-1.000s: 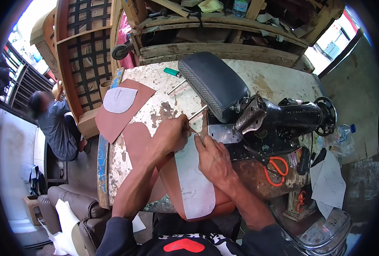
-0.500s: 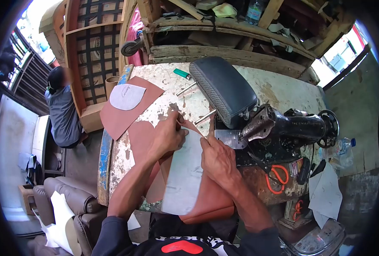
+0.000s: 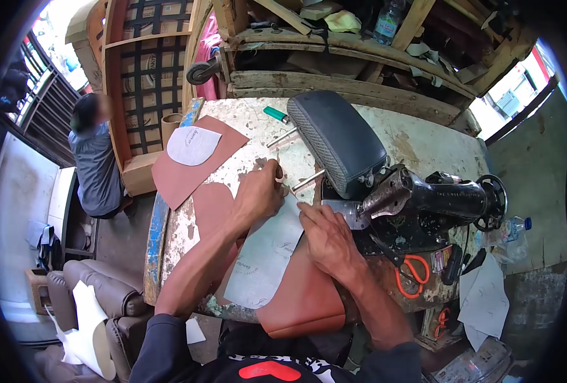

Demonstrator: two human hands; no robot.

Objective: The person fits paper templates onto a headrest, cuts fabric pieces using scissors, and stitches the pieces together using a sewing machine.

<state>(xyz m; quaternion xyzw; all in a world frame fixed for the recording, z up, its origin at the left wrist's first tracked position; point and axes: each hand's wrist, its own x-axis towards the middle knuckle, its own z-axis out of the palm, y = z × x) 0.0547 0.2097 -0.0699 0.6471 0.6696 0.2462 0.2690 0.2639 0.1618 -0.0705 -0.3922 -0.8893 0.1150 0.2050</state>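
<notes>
Near the middle of the worktable, my left hand (image 3: 261,191) is closed, its fingers pinching the top edge of a reddish-brown leather piece (image 3: 306,297). My right hand (image 3: 325,233) is closed beside it, thumb and index finger at the same edge. A pale printed backing sheet (image 3: 264,258) hangs below both hands, over the brown leather, which drapes past the table's front edge. Left of my left hand lies another brown piece (image 3: 212,210). The sewing machine (image 3: 436,198) stands right of my right hand, with a black headrest (image 3: 341,140) behind its needle end.
Orange-handled scissors (image 3: 413,276) lie by the machine. A brown leather sheet with a white pattern (image 3: 194,146) and a green lighter (image 3: 275,114) are on the table (image 3: 417,121). A person (image 3: 97,159) crouches at the left. A plastic bottle (image 3: 516,228) is at the right.
The printed sheet's lower end has swung left, and more brown leather shows to its right. Both hands stay close together at the upper edge. The view has shifted slightly.
</notes>
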